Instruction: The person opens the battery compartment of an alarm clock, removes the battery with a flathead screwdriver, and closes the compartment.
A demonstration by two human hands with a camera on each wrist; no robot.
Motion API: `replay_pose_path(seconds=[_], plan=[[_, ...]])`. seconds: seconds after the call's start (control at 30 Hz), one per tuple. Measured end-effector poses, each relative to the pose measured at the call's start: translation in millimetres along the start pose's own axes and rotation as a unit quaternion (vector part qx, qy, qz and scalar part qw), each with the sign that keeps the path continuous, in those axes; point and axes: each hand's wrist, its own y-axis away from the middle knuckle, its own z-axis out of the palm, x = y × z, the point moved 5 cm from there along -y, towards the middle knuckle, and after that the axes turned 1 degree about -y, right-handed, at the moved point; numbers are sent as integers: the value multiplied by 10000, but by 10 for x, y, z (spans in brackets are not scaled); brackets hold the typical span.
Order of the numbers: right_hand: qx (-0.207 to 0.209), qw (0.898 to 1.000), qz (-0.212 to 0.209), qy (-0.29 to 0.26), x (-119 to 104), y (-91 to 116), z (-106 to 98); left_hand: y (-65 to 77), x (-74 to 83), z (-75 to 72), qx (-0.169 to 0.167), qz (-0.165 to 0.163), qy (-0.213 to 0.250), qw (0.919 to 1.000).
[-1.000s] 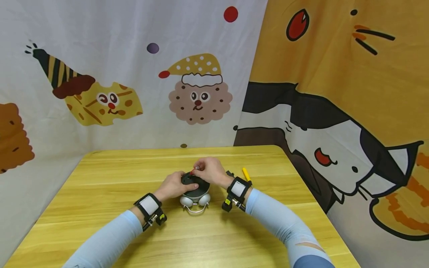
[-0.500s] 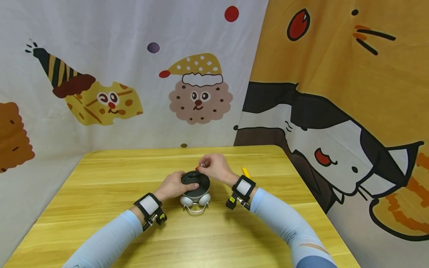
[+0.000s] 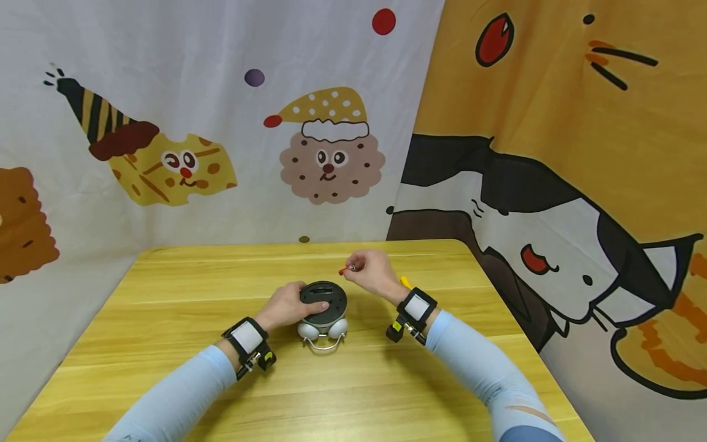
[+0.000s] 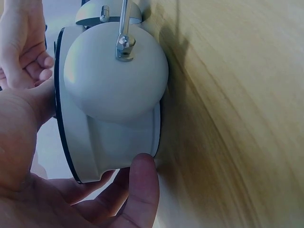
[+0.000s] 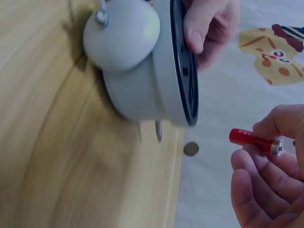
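At left in the head view, the left hand (image 3: 284, 307) is gripping an alarm clock (image 3: 336, 307), its thumb lying across the dark back and its other fingers curling round the pale side, a hold probably serving to steady the round body. The clock is resting back upward on the table (image 3: 221, 393), so that a dark slot (image 3: 321, 291) is facing up within reach; its two bells (image 3: 307, 332) and wire handle (image 3: 324, 348) are pointing toward the wearer. Farther right, the right hand (image 3: 374, 271) is pinching a small red battery (image 5: 249, 138) between thumb and fingers, apart from the clock and above the table; the grip is leaving one end and the metal terminal exposed, presumably for easy turning. At far right, a yellow object (image 3: 405, 282) is lying partly behind the right wrist, seemingly set aside; its hidden part is preventing firm identification.
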Motion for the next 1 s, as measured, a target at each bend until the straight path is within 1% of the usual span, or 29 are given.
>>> replay_pose_path(seconds=[0.23, 0.37, 0.57, 0.77, 1.0], plan=[[207, 9996, 104, 146, 161, 31, -182, 0, -8, 17, 0, -47, -53, 10000], [244, 9994, 83, 241, 246, 60, -237, -7, -26, 25, 7, -59, -46, 10000], [249, 9986, 161, 432, 368, 100, -262, 6, -25, 26, -33, -60, -20, 10000], [268, 9984, 296, 395, 474, 146, -274, 3, -24, 24, -26, -42, -16, 10000], [130, 9977, 542, 387, 602, 227, -267, 10, -2, 12, -40, -23, 16, 10000]])
